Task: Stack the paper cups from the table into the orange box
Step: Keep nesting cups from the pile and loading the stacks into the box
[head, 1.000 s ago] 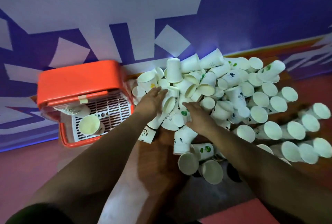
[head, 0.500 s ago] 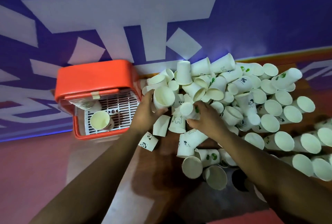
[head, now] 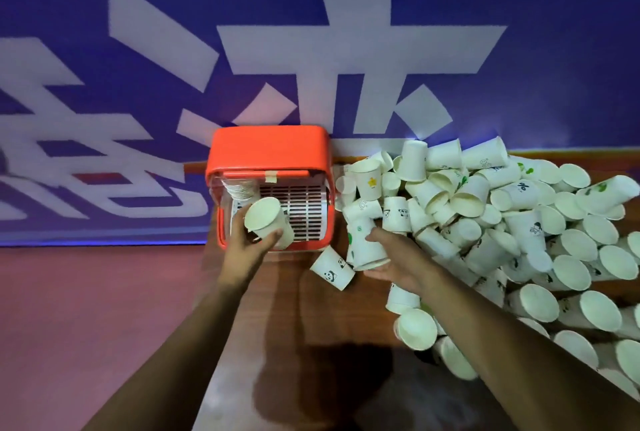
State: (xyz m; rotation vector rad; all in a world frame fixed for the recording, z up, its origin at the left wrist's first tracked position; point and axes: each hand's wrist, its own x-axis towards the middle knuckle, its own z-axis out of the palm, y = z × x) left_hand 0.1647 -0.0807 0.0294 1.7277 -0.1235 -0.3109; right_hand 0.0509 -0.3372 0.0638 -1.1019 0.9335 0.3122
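My left hand (head: 250, 246) grips a white paper cup (head: 266, 221), mouth toward me, over the front of the orange box (head: 270, 150). Inside the box a stack of nested cups (head: 239, 190) lies at the back left on a white slotted floor. My right hand (head: 398, 257) holds another white cup (head: 369, 245) with green print at the near left edge of a big heap of paper cups (head: 502, 223) on the wooden table (head: 311, 326). A panda-print cup (head: 332, 268) lies loose on the table between my hands.
A purple banner with large white characters (head: 346, 60) hangs behind the table. Red floor (head: 86, 326) lies to the left of the table's edge. The heap of cups runs along the right side down to the near right corner.
My left hand has carried its cup leftward from the heap to over the box. My right hand has drawn a cup out to the heap's near edge. The view has shifted right.
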